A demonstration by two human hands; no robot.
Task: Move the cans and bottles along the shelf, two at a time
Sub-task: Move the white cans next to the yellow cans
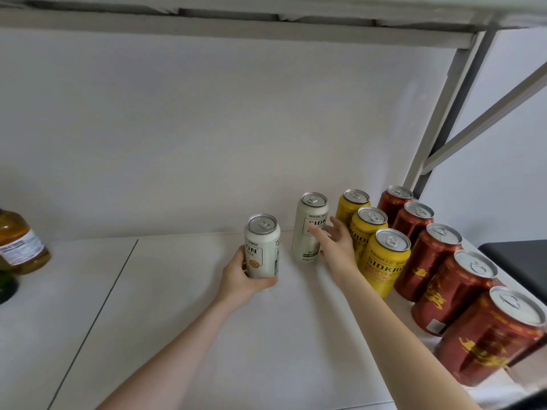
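The left hand (pixel 239 276) grips the near white can (pixel 262 247) low on its body. The thumb curls across the front near the base and the fingers wrap round the left side. The can is upright, and its bottom edge is hidden by the thumb, so I cannot tell whether it stands on the shelf (pixel 177 321) or is just off it.

The right hand (pixel 337 244) is spread and holds nothing. Its fingers (pixel 318 232) reach out straight across the label of the far white can (pixel 310 229), and whether they touch it I cannot tell. This can stands upright near the back wall (pixel 207 128), just beside the near white can and a little further back.

Just right of the right hand, three yellow cans (pixel 387 255) stand in a line running from the wall towards the front. Right of them, five red cans (pixel 435 250) form a second line that reaches the front edge of the shelf. Both lines are packed close, can against can.

Well apart at the far left edge stands an amber bottle (pixel 20 244) with a white label, and in front of it is part of a dark green bottle (pixel 6 285).

An upper shelf (pixel 236 25) runs overhead. A grey upright (pixel 450 108) and a slanted brace (pixel 488 113) stand behind the red cans, and a dark object (pixel 521 261) shows past the right end.
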